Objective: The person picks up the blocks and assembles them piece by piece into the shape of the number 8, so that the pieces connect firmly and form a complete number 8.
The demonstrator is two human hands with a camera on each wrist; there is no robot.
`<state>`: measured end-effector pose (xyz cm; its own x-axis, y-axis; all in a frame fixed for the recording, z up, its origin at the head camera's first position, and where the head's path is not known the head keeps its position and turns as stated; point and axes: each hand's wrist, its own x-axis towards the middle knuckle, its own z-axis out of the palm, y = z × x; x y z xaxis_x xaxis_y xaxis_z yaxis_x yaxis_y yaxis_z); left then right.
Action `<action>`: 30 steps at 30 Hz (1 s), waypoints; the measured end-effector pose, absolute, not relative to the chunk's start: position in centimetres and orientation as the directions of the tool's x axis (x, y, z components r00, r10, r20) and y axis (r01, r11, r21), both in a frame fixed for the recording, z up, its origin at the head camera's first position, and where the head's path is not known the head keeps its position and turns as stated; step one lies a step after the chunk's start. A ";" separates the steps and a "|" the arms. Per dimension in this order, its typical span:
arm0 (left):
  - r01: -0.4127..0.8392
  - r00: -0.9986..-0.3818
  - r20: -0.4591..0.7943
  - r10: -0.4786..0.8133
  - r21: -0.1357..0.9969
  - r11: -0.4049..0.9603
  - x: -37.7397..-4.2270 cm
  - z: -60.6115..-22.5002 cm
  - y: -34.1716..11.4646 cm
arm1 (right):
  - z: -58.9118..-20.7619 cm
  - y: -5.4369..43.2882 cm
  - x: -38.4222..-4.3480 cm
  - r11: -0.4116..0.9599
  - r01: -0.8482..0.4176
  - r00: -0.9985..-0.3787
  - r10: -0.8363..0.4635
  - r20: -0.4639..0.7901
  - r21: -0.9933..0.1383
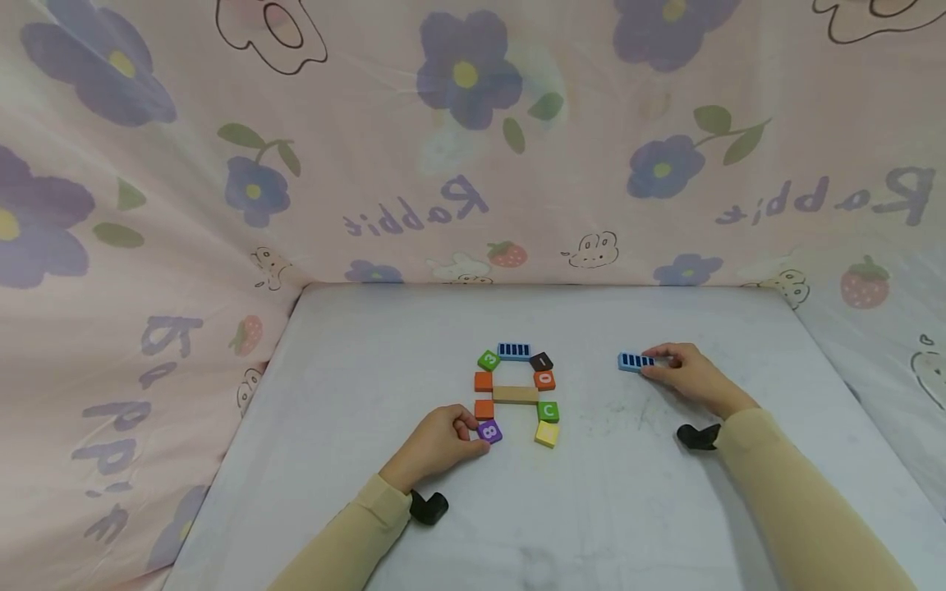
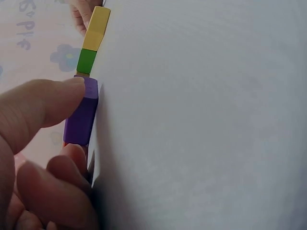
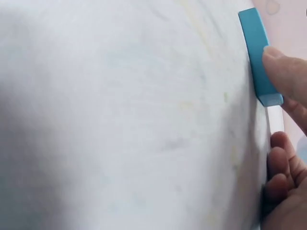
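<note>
My left hand (image 1: 439, 439) pinches a purple block marked 8 (image 1: 489, 432) between thumb and fingers, at the lower left end of an arrangement of small blocks. In the left wrist view the thumb lies on one end of that purple block (image 2: 82, 115) and fingertips are at the other. To the right of the arrangement, my right hand (image 1: 691, 376) grips the right end of a blue block with dark bars (image 1: 632, 362). The right wrist view shows the thumb against the side of this blue block (image 3: 259, 57), low over the white surface.
A wooden bar (image 1: 515, 396) crosses the arrangement's middle. Around it sit orange blocks (image 1: 484, 381), a green 3 block (image 1: 489, 359), another barred blue block (image 1: 514, 351), a black block (image 1: 541, 361), a green C block (image 1: 548, 411) and a yellow block (image 1: 547, 434). Patterned cloth (image 1: 414, 148) hangs behind.
</note>
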<state>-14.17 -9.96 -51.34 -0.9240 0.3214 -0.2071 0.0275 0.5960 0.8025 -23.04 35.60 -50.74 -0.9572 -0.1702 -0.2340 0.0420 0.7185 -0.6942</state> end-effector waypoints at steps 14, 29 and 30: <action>0.046 -0.926 -0.182 0.331 0.815 0.578 -14.1 -51.3 -10.0 | -50.3 35.1 -22.2 0.724 0.070 -0.962 -0.134 -0.239 -0.686; 0.041 -0.925 -0.187 0.330 0.816 0.577 -14.0 -51.1 -10.0 | -49.8 33.7 -21.2 0.722 0.088 -0.971 -0.090 -0.219 -0.686; 0.041 -0.925 -0.187 0.330 0.815 0.577 -14.1 -51.2 -10.0 | -49.8 33.3 -21.1 0.713 0.088 -0.971 -0.096 -0.221 -0.696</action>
<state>-14.06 -10.02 -51.15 -0.9253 0.3300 -0.1868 0.0413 0.5773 0.8155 -21.14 33.26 -49.76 -0.9705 -0.0964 -0.2208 0.0875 0.7129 -0.6958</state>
